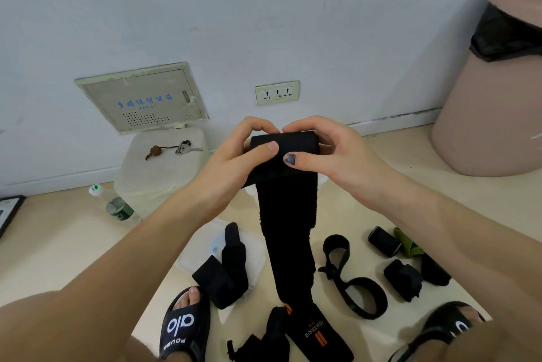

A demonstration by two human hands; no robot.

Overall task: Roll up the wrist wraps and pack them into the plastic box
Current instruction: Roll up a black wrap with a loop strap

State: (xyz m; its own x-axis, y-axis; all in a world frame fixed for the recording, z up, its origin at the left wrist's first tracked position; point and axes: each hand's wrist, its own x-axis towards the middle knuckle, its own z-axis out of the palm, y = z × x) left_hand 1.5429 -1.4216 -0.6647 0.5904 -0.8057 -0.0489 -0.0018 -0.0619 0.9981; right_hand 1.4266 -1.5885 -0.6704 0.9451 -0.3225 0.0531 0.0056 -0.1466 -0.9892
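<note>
I hold a long black wrist wrap (289, 244) up in front of me, its top end rolled into a short coil. My left hand (234, 162) grips the coil's left side, thumb on its front. My right hand (331, 153) grips the right side, thumb pressed on the front too. The rest of the wrap hangs down to the floor. Under it a clear plastic box (258, 256) lies on the floor, partly covered by another black wrap (227, 270). Two rolled wraps (403, 278) (384, 241) lie at the right.
A black looped strap (352, 282) and an orange-striped wrap (316, 332) lie between my sandalled feet (184, 326). A pale stool with keys (164, 162) stands by the wall at the left, a water bottle (114, 206) beside it. A pink bin (492, 115) stands at the right.
</note>
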